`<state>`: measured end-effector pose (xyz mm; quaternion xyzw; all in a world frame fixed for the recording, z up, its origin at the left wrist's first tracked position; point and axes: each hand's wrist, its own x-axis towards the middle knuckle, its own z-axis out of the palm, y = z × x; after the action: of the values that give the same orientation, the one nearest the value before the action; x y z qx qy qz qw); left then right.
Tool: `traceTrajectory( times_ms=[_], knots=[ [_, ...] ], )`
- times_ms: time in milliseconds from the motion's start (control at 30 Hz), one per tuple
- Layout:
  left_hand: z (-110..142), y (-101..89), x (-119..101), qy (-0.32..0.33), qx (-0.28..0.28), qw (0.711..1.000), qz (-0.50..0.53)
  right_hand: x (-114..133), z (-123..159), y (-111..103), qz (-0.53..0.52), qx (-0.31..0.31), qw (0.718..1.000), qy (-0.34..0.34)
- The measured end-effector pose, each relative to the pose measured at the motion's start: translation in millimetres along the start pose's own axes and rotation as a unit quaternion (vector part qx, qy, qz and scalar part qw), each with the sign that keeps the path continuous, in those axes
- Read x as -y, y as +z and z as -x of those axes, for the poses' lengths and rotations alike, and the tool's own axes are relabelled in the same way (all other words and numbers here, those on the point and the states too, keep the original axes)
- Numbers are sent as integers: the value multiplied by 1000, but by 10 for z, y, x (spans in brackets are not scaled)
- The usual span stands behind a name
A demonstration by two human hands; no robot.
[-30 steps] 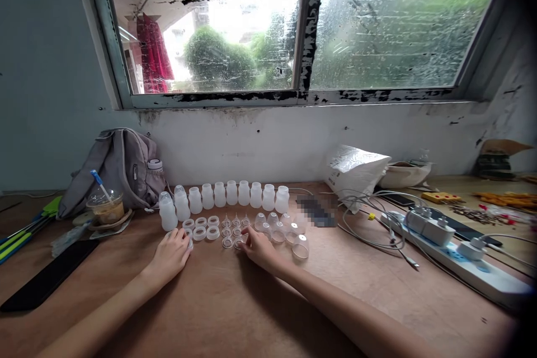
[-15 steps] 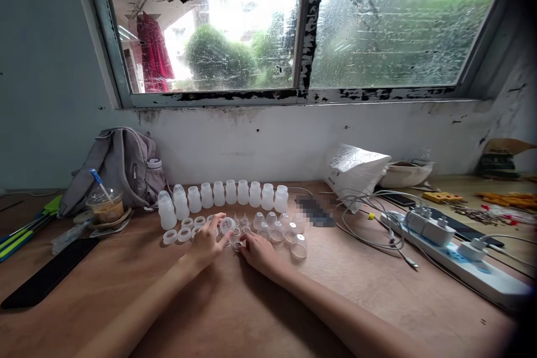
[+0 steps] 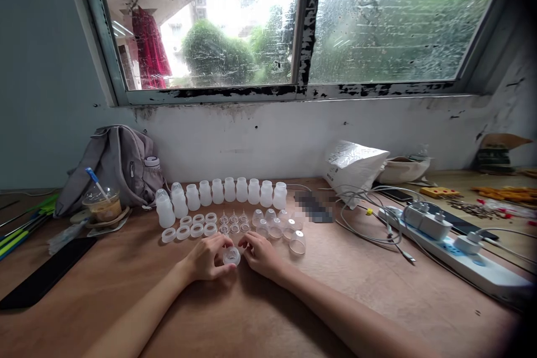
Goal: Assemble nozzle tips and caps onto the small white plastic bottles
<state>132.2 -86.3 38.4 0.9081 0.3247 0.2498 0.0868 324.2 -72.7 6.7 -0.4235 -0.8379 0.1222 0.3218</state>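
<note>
My left hand (image 3: 212, 257) is closed around the edge of a translucent white bottle collar ring (image 3: 231, 256), thumb at its near side and fingers at its far side. My right hand (image 3: 259, 253) is just to the right of that ring, its fingers curled together; what they hold, if anything, is hidden. Beyond the hands lie several more collar rings (image 3: 183, 232), several clear bottle nipples (image 3: 234, 219) and several clear dome caps (image 3: 297, 243). A row of frosted baby bottles (image 3: 217, 191) stands behind them; the two leftmost wear clear caps.
On the left are a grey backpack (image 3: 119, 165), a drink cup with a straw (image 3: 103, 204) and a black flat case (image 3: 48, 274). At right lie white cables (image 3: 356, 224), a power strip (image 3: 490, 274) and a silvery-white bag (image 3: 354, 165).
Both hands have come back toward me from the rows of parts. The collar ring has moved nearer with my left hand, and my right hand has drawn away from the nipples.
</note>
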Motion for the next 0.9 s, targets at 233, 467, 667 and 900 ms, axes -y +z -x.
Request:
traceTrajectory(
  times_ms=[233,467,667,900],
  knots=[
    [-7,93,15,-10,29,999,-37,-101,-19,74,-10,-28,999,14],
    [-11,74,-4,-20,41,997,-57,-98,-20,88,-13,-30,999,9],
    [-9,88,18,-26,34,997,-69,-109,-20,95,-12,-30,999,6],
    [-18,91,31,-23,14,1000,-5,-120,-17,108,-10,-26,1000,1]
  ],
)
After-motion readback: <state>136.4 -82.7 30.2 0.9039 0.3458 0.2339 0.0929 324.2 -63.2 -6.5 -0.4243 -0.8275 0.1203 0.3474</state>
